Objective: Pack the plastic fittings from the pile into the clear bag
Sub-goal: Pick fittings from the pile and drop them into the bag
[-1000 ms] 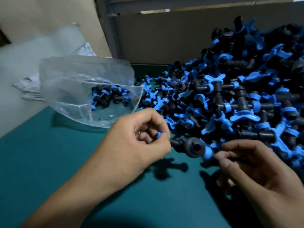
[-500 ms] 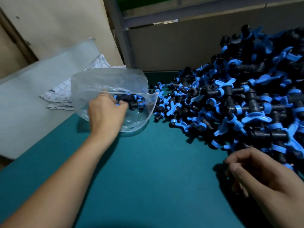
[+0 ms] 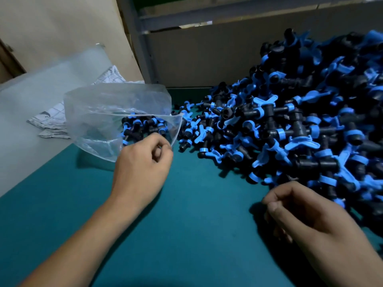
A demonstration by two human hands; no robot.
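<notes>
Holding nothing, curled hands (image 3: 143,162) near crinkly clear bag (image 3: 99,108).

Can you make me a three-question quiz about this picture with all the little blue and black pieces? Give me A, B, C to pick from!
1. Where is the bag from the pile?
A. left of it
B. right of it
C. on top of it

2. What colour is the tabletop?
A. red
B. teal
C. yellow

3. What is in the bag?
A. nothing
B. water
C. some fittings

Answers:
1 A: the bag sits left of the pile, with its open mouth turned toward it.
2 B: the bare surface between the left hand and right hand is teal.
3 C: a cluster of fittings shows through the clear plastic.
</notes>
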